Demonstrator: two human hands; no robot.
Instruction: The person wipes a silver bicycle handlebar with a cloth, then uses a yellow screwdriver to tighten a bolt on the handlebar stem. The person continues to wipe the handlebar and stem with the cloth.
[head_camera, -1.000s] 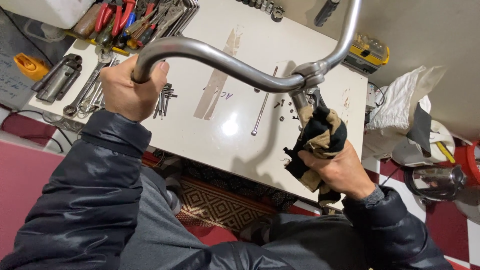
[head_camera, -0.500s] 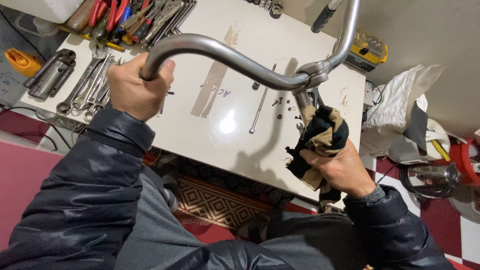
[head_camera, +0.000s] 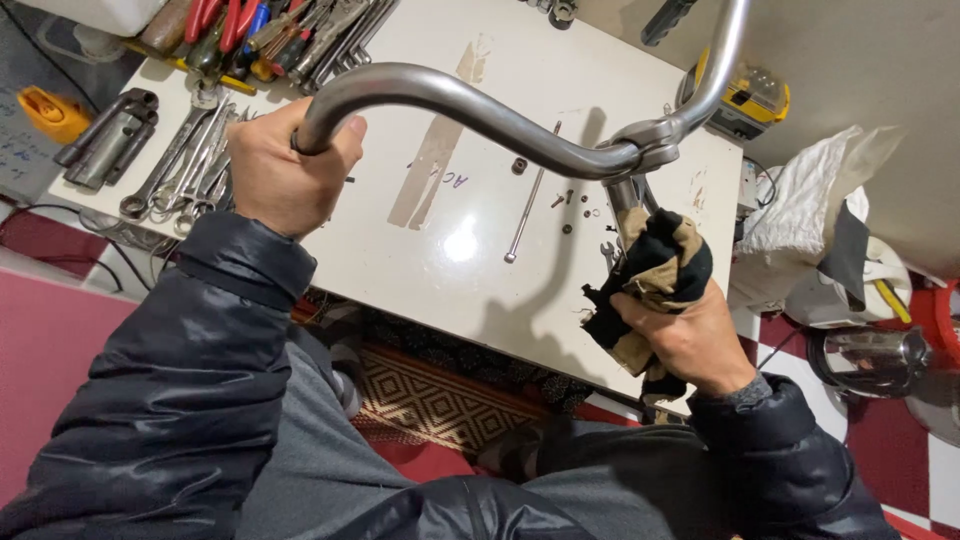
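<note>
I hold a bare metal bicycle handlebar (head_camera: 480, 112) above a white table (head_camera: 400, 250). My left hand (head_camera: 285, 170) is closed around the handlebar's left end. My right hand (head_camera: 685, 335) grips a black and tan rag (head_camera: 660, 265) wrapped around the stem (head_camera: 622, 195) just below the clamp (head_camera: 645, 145). The handlebar's right side curves up and out of the top of the view. Both arms wear dark puffer sleeves.
Spanners (head_camera: 185, 165), pliers with red handles (head_camera: 225, 25) and a thin metal rod (head_camera: 530, 205) lie on the table, with small nuts and bolts beside the rod. A yellow case (head_camera: 745, 100) sits at the far right. A patterned mat (head_camera: 430, 400) and red-white tiled floor lie below.
The handlebar and both hands have shifted slightly to the right in view. Both grips are unchanged, with the rag still on the stem.
</note>
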